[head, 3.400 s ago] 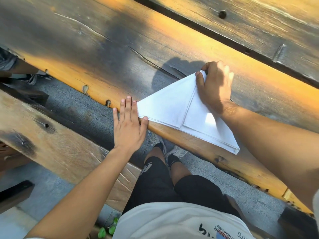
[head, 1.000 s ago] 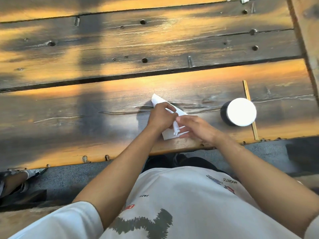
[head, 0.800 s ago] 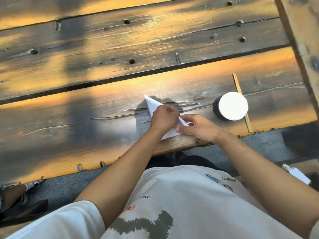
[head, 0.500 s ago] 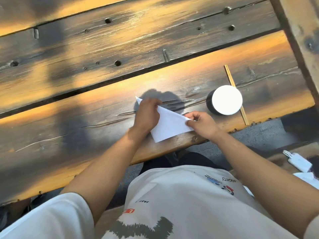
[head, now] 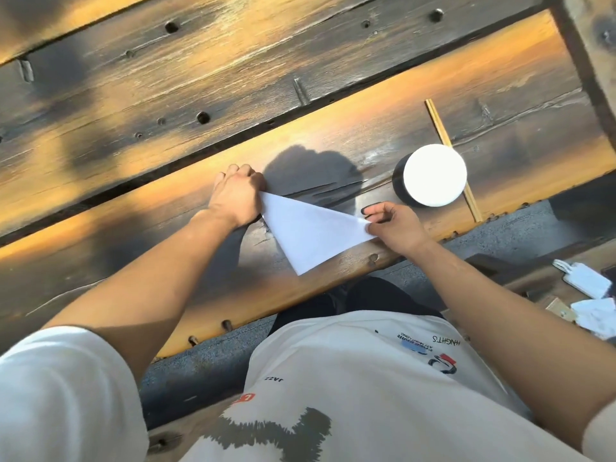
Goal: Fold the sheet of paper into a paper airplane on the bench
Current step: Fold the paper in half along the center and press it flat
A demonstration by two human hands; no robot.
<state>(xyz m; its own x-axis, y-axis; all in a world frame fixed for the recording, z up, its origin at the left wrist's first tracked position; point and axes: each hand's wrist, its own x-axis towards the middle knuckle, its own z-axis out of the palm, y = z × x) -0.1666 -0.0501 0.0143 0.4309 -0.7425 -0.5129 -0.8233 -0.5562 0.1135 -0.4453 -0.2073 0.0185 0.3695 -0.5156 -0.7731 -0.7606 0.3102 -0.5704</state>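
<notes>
The white paper, folded into a long triangle, lies on the near plank of the wooden bench, close to its front edge. My left hand covers and presses down the paper's narrow far-left tip with curled fingers. My right hand pinches the paper's right corner between thumb and fingers. The wide point of the triangle aims toward my body.
A black cup with a white lid stands right of the paper, on a thin wooden stick. White tags and small items lie on the seat at the lower right. A gap separates the planks behind my hands.
The folded paper has been laid flat and spread out. My hands moved apart, the left to the far tip, the right to the right corner. The view shifted and tilted.
</notes>
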